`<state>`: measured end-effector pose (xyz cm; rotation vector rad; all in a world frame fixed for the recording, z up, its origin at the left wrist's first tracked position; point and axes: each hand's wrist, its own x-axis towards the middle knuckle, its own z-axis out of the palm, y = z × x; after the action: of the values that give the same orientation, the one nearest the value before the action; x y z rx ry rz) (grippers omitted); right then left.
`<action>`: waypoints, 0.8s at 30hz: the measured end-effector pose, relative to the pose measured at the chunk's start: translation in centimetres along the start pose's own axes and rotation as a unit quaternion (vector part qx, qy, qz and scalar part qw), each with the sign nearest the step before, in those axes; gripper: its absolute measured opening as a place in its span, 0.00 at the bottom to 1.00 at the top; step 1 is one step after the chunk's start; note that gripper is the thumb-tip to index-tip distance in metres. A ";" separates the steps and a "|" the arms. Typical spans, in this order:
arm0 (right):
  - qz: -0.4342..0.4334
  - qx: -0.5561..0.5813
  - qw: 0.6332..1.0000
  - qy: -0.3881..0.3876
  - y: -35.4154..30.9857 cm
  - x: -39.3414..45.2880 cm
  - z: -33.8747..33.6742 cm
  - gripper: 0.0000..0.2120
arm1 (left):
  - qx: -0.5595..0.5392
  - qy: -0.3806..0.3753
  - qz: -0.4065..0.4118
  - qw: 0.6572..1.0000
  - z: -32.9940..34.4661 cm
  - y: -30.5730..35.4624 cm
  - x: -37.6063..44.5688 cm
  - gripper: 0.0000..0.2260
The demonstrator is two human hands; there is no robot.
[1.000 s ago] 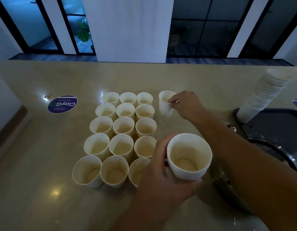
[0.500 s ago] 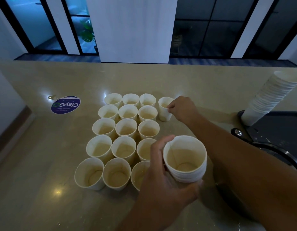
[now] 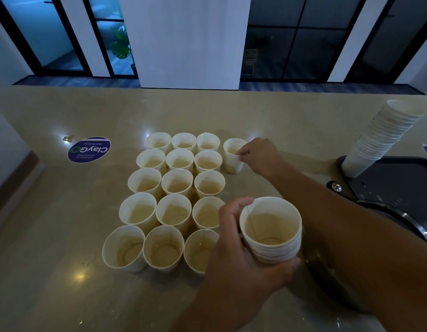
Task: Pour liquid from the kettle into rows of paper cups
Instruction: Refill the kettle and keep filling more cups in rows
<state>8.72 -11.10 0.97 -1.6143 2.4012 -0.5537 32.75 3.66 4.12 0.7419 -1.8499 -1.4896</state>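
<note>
On the beige stone counter, fifteen white paper cups stand upright in a block of three columns and five rows, rims close together or touching. A sixteenth single cup stands just to the right of the far row, opening a fourth column. The right hand reaches across to it, thumb and fingertips pinching its near rim. The left hand is curled round a short nested stack of cups, held upright above the counter just right of the block's near rows, thumb on the left wall and fingers below.

Far left of the block lies a round purple sticker, its white lettering reading "ClayGo" upside down from this view; the smaller lines under it are too small to read. At the right edge, a tall leaning stack of cups rests on a dark tray. A dark round vessel with a metal rim shows beneath the right forearm; whether it is the kettle cannot be told.
</note>
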 end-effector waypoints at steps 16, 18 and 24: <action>0.013 0.118 0.993 0.014 -0.7 -4.2 -7.3 0.16 | 0.185 -0.001 0.062 0.981 2.5 -1.4 0.5 0.46; 0.013 0.109 0.994 0.020 -0.1 -7.4 -10.2 0.13 | 0.223 -0.035 0.057 0.973 3.3 -1.5 1.4 0.48; 0.088 0.082 0.993 -0.016 4.5 -16.2 -14.3 0.07 | 0.333 -0.099 0.005 0.938 4.8 -1.6 5.0 0.43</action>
<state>6.05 8.17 11.39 -1.3205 2.3746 -0.6652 25.92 2.52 2.44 0.9007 -2.5493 -0.9339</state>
